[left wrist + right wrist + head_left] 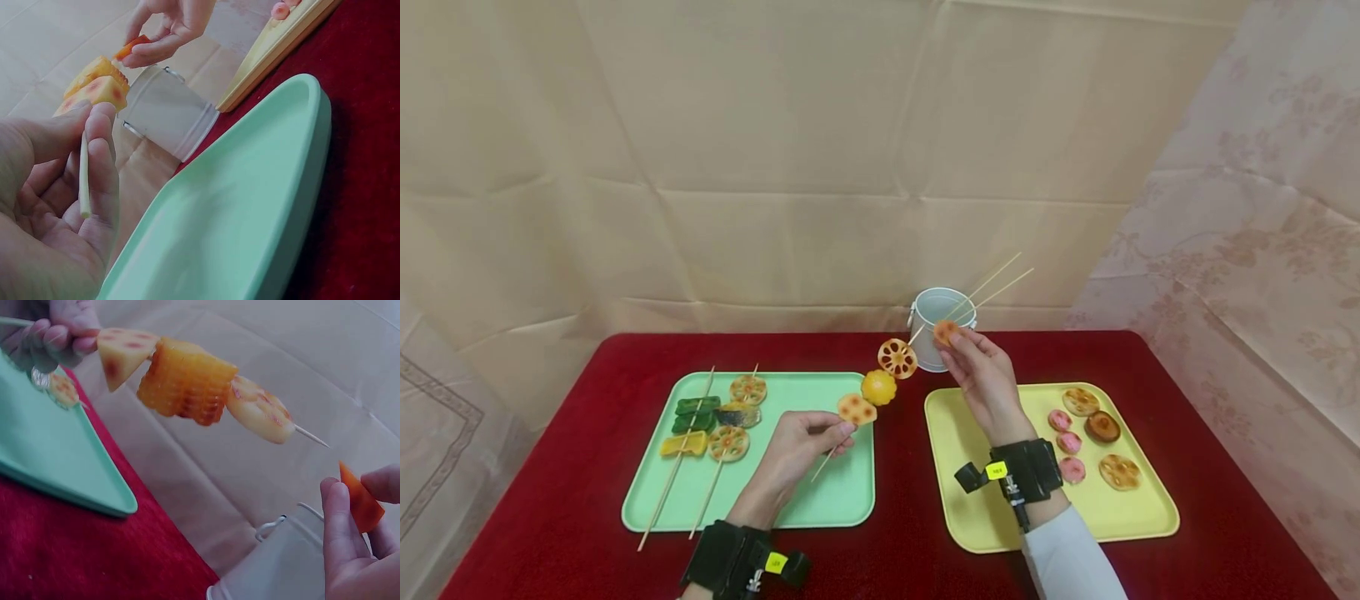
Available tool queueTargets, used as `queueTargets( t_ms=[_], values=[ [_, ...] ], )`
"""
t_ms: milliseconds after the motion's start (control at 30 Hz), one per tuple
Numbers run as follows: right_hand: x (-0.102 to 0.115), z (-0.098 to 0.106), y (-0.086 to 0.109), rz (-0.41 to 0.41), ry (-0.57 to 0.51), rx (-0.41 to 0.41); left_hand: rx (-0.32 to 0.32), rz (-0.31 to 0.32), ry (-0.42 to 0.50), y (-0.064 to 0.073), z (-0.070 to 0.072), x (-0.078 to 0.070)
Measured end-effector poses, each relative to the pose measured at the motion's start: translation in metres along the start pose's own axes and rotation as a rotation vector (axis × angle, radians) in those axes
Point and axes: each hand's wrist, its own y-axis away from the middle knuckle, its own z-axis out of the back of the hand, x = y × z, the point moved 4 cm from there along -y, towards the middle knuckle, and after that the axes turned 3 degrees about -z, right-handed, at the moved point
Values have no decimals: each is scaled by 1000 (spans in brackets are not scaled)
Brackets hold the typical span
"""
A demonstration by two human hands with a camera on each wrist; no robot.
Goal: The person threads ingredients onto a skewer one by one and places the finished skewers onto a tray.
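Note:
My left hand [808,446] pinches a wooden skewer [84,181] near its lower end, below a pale yellow wedge with brown spots [125,353]. Further along the same skewer sit a corn piece [187,381] and a lotus root slice [898,358]. The skewer's pointed tip sticks out bare past the slice. Between thumb and fingers my right hand [985,379] holds an orange wedge [361,497], which looks like carrot. It is just off the skewer's tip, apart from it in the right wrist view.
A grey-white bucket [934,308] with bare skewers stands at the back. On the left, a green tray [831,508] bears two loaded skewers. The yellow tray [977,525] on the right holds lotus slices, a mushroom-like brown round [1102,427] and several pink pieces [1069,442].

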Motion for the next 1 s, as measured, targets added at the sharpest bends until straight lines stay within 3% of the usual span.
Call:
queueTargets(
  t_ms=[367,1000],
  values=[
    [-7,4,-3,-100,-101,8,65,19,-46,0,-4,1],
    [-6,1,-1,-44,-20,-37,114,7,-45,3,-6,-1]
  ],
)
